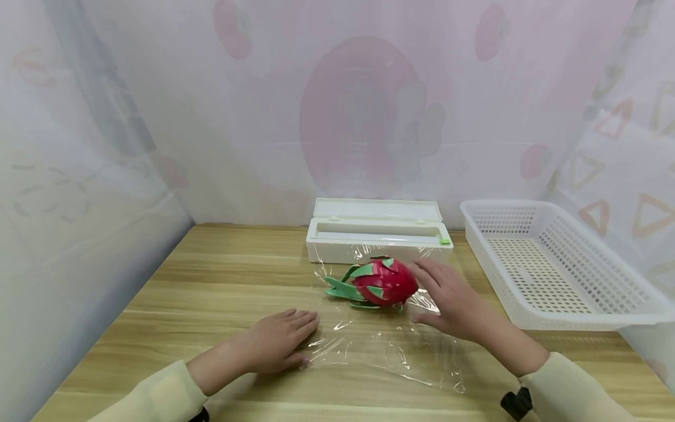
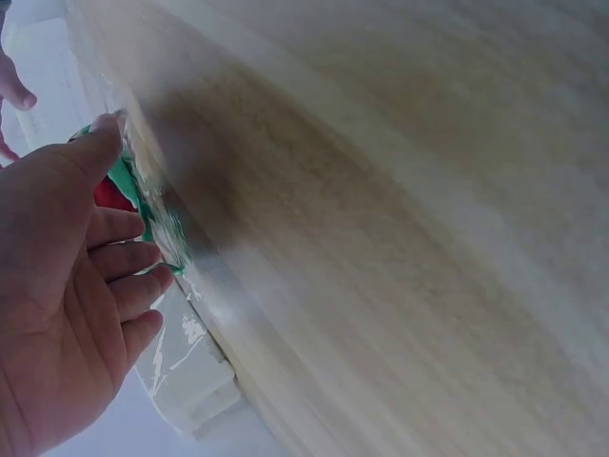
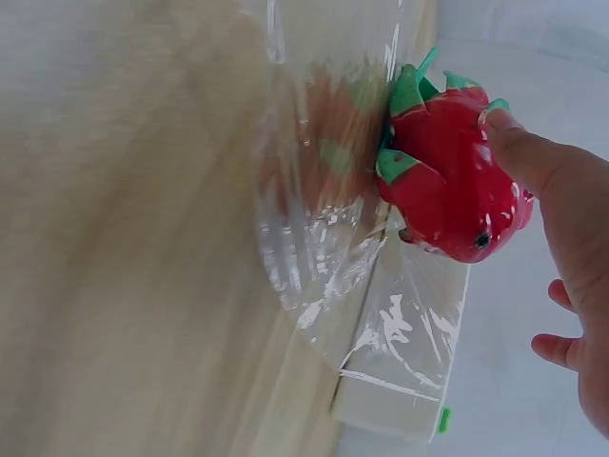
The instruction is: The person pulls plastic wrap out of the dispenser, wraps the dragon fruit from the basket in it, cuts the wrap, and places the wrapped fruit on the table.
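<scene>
A red dragon fruit point(image 1: 387, 282) with green leaf tips lies on its side on a sheet of clear cling film point(image 1: 369, 346), its leaves pointing left. My right hand point(image 1: 448, 299) is at the fruit's right end, thumb spread from the fingers; whether it touches the fruit I cannot tell. In the right wrist view the thumb point(image 3: 519, 152) overlaps the fruit point(image 3: 452, 181). My left hand point(image 1: 276, 341) lies with extended fingers at the film's left edge. The film runs back over the front of a white cling film dispenser point(image 1: 337, 252), whose lid is raised.
A white perforated plastic basket point(image 1: 506, 293) stands at the right of the wooden table point(image 1: 211, 281). A green slider point(image 1: 445, 241) sits at the dispenser's right end. Pale printed curtains point(image 1: 253, 135) enclose the back and sides.
</scene>
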The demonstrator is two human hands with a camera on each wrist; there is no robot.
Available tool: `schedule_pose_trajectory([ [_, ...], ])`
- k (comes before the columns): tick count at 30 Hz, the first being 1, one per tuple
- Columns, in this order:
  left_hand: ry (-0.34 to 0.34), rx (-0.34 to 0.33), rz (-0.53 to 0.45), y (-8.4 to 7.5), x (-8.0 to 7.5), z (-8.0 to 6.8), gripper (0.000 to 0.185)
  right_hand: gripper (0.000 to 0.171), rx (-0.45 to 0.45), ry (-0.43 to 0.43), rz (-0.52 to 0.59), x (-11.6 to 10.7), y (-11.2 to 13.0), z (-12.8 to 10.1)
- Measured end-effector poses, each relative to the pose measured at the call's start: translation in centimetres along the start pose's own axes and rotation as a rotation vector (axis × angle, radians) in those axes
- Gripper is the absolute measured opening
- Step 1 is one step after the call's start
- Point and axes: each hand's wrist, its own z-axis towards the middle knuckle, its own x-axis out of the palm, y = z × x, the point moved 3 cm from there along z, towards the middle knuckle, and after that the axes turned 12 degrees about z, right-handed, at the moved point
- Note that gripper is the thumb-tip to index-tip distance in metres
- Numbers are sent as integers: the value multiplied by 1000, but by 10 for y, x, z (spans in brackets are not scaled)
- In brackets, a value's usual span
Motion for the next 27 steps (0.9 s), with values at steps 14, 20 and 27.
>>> schedule_pose_trajectory([
  [14, -78, 119, -79, -1, -1, -7, 63, 77, -63, -9, 24, -3, 17, -55],
  [20, -145, 184, -134, 0, 0, -7, 50, 46, -92, 26, 88, 2, 26, -77],
  [27, -203, 244, -170, -1, 1, -8, 36, 33, -99, 52, 145, 6, 36, -92],
])
